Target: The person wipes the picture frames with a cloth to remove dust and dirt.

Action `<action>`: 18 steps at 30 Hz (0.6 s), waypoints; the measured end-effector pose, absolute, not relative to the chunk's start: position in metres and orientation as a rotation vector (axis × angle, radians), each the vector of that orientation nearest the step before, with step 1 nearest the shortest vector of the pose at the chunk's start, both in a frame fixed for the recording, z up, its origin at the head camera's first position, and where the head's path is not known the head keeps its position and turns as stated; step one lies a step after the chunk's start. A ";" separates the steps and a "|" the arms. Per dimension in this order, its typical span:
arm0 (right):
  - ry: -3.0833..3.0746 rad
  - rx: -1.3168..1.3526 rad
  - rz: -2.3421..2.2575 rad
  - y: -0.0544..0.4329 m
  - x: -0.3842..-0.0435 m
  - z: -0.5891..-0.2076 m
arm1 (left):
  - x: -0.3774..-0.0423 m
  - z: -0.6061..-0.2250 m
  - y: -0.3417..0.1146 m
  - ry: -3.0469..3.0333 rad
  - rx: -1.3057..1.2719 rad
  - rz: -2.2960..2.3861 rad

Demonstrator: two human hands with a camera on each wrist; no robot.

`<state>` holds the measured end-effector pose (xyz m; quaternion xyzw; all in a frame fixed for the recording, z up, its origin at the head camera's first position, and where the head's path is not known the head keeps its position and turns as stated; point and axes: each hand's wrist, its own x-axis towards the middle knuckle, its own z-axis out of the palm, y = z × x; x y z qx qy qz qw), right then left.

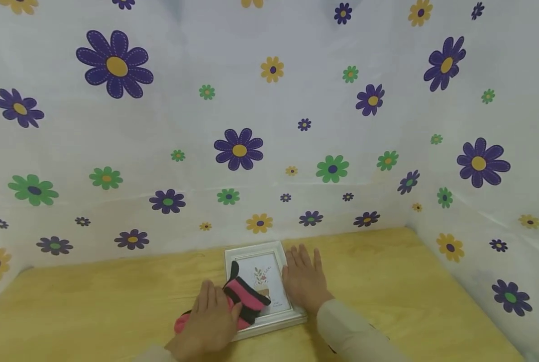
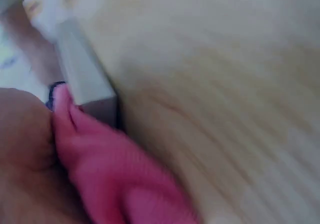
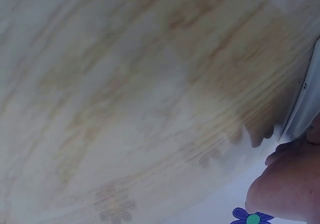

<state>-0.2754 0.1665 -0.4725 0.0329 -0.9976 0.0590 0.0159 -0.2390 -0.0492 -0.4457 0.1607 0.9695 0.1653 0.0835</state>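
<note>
A picture frame (image 1: 280, 318) with a silvery white border lies face up, showing a print of flowers in a pot. Over its lower left part is a piece of soft pink and black cloth (image 1: 248, 294), banded like a sock. My left hand (image 1: 212, 317) rests on the cloth with its fingers straight, hiding part of it. In the left wrist view, pink knit fabric (image 2: 120, 179) bulges out beside that hand, next to the frame's corner (image 2: 95, 104). My right hand (image 1: 305, 279) lies along the frame's right edge, fingers extended; the right wrist view catches the frame's side (image 3: 302, 109) beside it.
The wooden table (image 1: 387, 281) extends to both sides of the frame. Behind it and at the right stands a white wall covering (image 1: 296, 30) with purple, green and yellow flowers. Thin dark bits show at the right sleeve (image 1: 357, 329).
</note>
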 end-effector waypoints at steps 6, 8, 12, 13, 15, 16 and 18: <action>-3.115 0.065 0.215 0.166 -0.271 -0.482 | -0.308 -0.474 -0.040 3.002 0.235 0.541; -3.107 0.086 0.209 0.162 -0.267 -0.485 | -0.325 -0.479 -0.039 3.019 0.124 0.547; -3.074 0.133 0.209 0.158 -0.264 -0.487 | -0.327 -0.476 -0.036 3.103 0.071 0.472; -3.064 0.139 0.208 0.159 -0.265 -0.487 | -0.323 -0.473 -0.036 3.108 0.095 0.462; -3.058 0.141 0.170 0.161 -0.266 -0.484 | -0.309 -0.465 -0.035 3.082 0.173 0.445; -3.056 0.144 0.149 0.163 -0.266 -0.482 | -0.299 -0.460 -0.036 3.045 0.218 0.450; -3.049 0.155 0.121 0.167 -0.266 -0.478 | -0.280 -0.453 -0.038 2.970 0.320 0.438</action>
